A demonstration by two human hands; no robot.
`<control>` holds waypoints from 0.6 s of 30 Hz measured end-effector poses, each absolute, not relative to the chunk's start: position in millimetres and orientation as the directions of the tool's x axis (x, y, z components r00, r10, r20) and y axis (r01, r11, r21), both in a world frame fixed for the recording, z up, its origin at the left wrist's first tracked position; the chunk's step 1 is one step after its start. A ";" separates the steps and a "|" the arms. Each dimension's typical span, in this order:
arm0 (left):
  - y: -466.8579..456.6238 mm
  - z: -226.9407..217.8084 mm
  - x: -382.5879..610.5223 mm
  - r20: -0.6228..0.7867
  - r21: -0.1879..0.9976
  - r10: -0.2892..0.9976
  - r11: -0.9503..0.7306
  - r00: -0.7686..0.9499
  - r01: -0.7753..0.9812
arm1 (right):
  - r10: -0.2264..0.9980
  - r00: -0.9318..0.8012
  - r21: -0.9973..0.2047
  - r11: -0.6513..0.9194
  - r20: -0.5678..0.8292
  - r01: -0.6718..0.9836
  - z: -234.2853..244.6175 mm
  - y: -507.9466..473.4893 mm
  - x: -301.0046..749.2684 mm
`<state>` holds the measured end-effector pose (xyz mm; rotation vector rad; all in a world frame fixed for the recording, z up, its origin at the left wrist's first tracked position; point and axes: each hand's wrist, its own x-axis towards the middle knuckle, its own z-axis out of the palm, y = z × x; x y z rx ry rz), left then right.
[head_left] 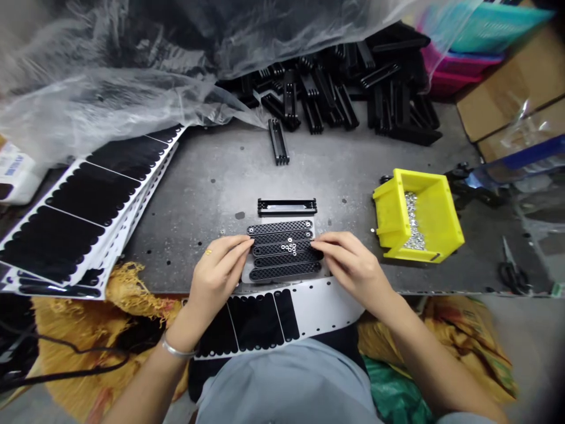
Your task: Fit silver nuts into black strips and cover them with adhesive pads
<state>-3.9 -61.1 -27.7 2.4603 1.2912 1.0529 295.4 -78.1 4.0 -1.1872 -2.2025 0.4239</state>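
View: head camera, looking down at a metal table (198,194) from the person's lap.

Left hand (218,271): fingers (233,247) lie together, their tips at the left ends of the black mesh strips (285,250). Whether they grip or only touch cannot be told.

Right hand (353,265): fingers (329,244) are together at the right ends of the strips, and here too a grip cannot be told.

Between the fingers: five black mesh strips lie side by side on a white backing piece (247,274), partly hidden at both ends by the fingers. Small silver washers (289,248) sit in a cluster on them.

Just beyond the fingertips: a black plastic bar (286,206) lies on the table.

Farther beyond: a loose black plastic piece (278,141) lies apart from a heap of similar pieces (344,88), which clear plastic film (101,100) partly covers.

Right of the right hand: a yellow bin (417,215) holds more washers (412,224), partly hidden by its wall. Scissors (512,271) lie farther right.

Left of the left hand: stacked white sheets of black strips (83,206), cut off by the frame edge.

Below the fingers: a white sheet with black strips (269,318) hangs over the table edge.
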 end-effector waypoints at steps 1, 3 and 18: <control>-60.2 -28.0 -2.9 0.509 0.457 0.781 -0.601 0.362 0.656 | 0.846 -0.409 -0.525 0.534 0.343 0.663 3.1 -75.2 293.1; -58.8 -28.1 -2.2 0.510 0.462 0.786 -0.594 0.351 0.659 | 0.848 -0.415 -0.500 0.529 0.329 0.686 0.7 -66.9 283.5; -43.7 -2.9 25.5 0.472 0.276 0.580 -0.812 0.664 0.514 | 0.677 -0.644 0.069 0.668 0.358 0.741 11.9 -77.0 307.6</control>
